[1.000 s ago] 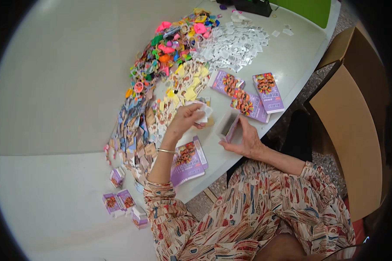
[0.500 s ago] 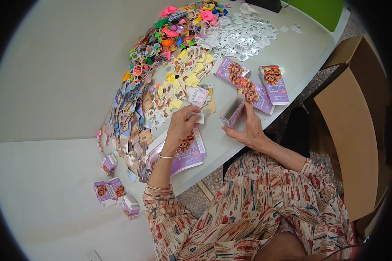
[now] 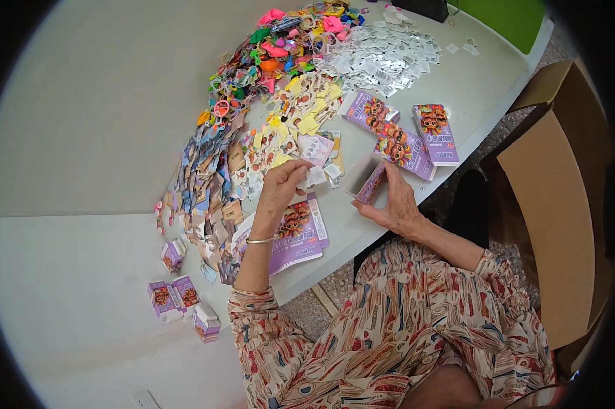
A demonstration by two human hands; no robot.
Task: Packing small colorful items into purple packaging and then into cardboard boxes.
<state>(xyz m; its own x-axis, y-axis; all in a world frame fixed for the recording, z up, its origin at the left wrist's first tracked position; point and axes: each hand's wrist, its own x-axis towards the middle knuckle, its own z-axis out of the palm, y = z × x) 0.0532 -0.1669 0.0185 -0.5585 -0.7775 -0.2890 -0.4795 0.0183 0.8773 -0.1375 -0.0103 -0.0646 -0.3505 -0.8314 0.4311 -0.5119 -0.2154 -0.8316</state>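
Note:
My right hand [image 3: 399, 206] is wrapped round a small open purple box [image 3: 371, 184], its white inside facing left. To the left, my left hand [image 3: 279, 189] pinches a small white slip [image 3: 314, 177] between thumb and fingertips. Just beyond that slip lie a pale purple printed card [image 3: 317, 148] and a tan card partly under it. Below my left wrist, flat purple cartons [image 3: 295, 238] with cartoon figures lie stacked, partly covered by my forearm.
Piles arc round the table: bright plastic trinkets [image 3: 273, 51], silvery white packets [image 3: 389, 58], yellow and white paper pieces [image 3: 301, 109], brown and blue cards [image 3: 202, 184]. Filled-out purple boxes [image 3: 437, 134] lie at right, smaller ones [image 3: 173, 297] at lower left. A cardboard carton [image 3: 549, 218] stands right.
My left hand has shifted a little up and left, still pinching a white slip. My right hand keeps its hold on the box. The whole view has moved slightly.

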